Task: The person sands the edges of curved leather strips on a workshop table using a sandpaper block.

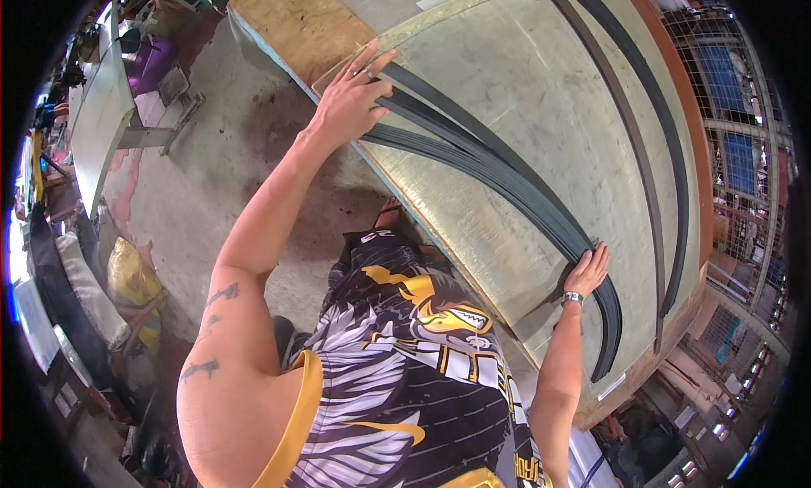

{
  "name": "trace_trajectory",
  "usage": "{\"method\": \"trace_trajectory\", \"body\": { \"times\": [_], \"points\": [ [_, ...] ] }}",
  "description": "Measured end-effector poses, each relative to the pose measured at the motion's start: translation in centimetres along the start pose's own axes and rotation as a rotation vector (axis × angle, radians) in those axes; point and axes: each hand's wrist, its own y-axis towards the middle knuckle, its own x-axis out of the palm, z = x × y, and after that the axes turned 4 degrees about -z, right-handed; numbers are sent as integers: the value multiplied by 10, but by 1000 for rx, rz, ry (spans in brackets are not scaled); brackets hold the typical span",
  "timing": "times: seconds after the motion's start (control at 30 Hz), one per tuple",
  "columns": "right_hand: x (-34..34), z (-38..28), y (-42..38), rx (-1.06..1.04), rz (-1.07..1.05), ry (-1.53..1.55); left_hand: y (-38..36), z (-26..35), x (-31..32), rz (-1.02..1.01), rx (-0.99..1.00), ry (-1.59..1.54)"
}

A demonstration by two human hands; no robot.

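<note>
Left hand [355, 91], head view: positioned over the near-left ends of the strips [541, 202], fingers spread and partly bent. The strip ends are partly covered by this hand; whether any is pinched between thumb and fingers cannot be told. At this end the strips fan into separate groups, and the placement of the hand appears suited to controlling those groups individually.

Right hand [587, 268]: laid palm down across the strips toward their far-right end, fingers extended and close together, not wrapped around them. A watch [573, 298] is worn on this wrist. The strips lie close together beneath the palm, so the hand probably serves as a stop against sliding or spreading.

Strips: dark, long and curved, resting on the desk [524, 57] between the two hands, with one end continuing past the right hand. Wide spacing of the hands probably steadies the long, flexible lengths.

Beyond them on the desk, a brown strip [630, 146] and a black strip [671, 141] lie apart, touched by neither hand.
</note>
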Motion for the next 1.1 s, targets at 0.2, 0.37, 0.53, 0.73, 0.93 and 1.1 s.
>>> {"method": "trace_trajectory", "body": {
  "times": [0.2, 0.37, 0.53, 0.73, 0.93, 1.1],
  "points": [
    [-2, -2, -3, 13, -5, 5, -20, 4, 10, 74, -154, -99],
    [0, 0, -3, 12, 0, 0, -24, 7, 14, 90, -211, -150],
    [2, -1, -3, 2, 22, -2, -18, 3, 10, 114, -139, -68],
    [-1, -3, -3, 10, 2, 3, 10, -6, -2, 16, -130, -80],
    [-1, -2, -1, 6, -1, -5, 28, -25, 0, -97, -208, -330],
    [-1, -4, -1, 25, -11, 1, 38, -20, -5, -174, -287, -296]
  ]
}}
